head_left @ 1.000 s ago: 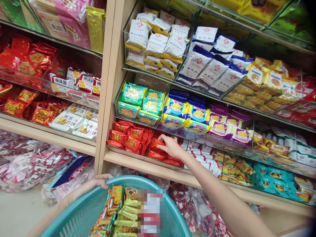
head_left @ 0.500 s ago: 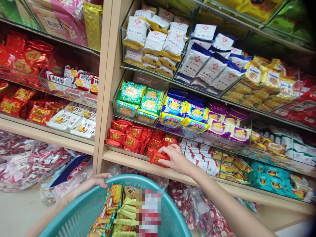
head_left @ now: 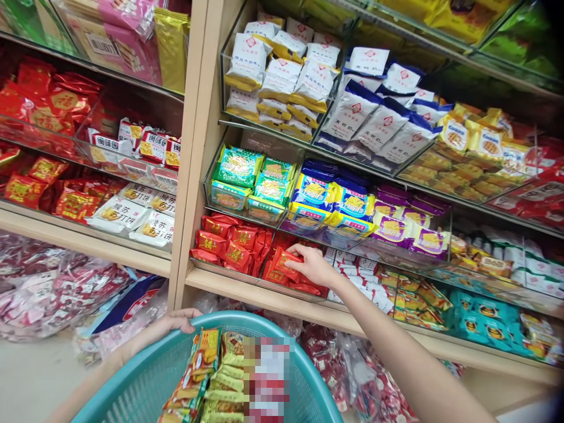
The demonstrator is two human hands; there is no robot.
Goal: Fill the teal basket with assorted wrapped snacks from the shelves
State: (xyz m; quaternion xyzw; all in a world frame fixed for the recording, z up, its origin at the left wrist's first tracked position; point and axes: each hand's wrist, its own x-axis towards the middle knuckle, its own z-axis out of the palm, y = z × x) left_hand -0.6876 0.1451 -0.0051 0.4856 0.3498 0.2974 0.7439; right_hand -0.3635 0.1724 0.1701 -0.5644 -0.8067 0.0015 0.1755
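The red packet [head_left: 282, 264] lay among its fellows in the clear bin [head_left: 264, 285] on the lowest shelf [head_left: 247, 294], with the right hand [head_left: 314, 265] upon it, fingers curled over its upper edge and thumb beneath, so the hand was clamped on the packet rather than spread flat. Whether the packet had quite left the pile could not be told. Just beside it to the left sat a second heap of red packets [head_left: 224, 244]; to the right, white-and-red sachets [head_left: 352, 276] filled the neighbouring bin.

Below, the left hand [head_left: 176, 322] was closed on the far rim of a teal basket [head_left: 145, 376], fingers hooked over the edge. Inside lay green-and-yellow snack packs [head_left: 207, 376].

Above the red packets stood green biscuit packs [head_left: 242, 176], then blue-and-yellow ones [head_left: 326, 200] and purple ones [head_left: 405, 226]; white milk-candy bags [head_left: 282, 70] sat higher.

Judging by the grip, the step in hand was the taking up of one packet from the bin. The next move would call for a clean lift clear of the bin's low front wall without dragging neighbours out, then a short carry down over the basket rim.
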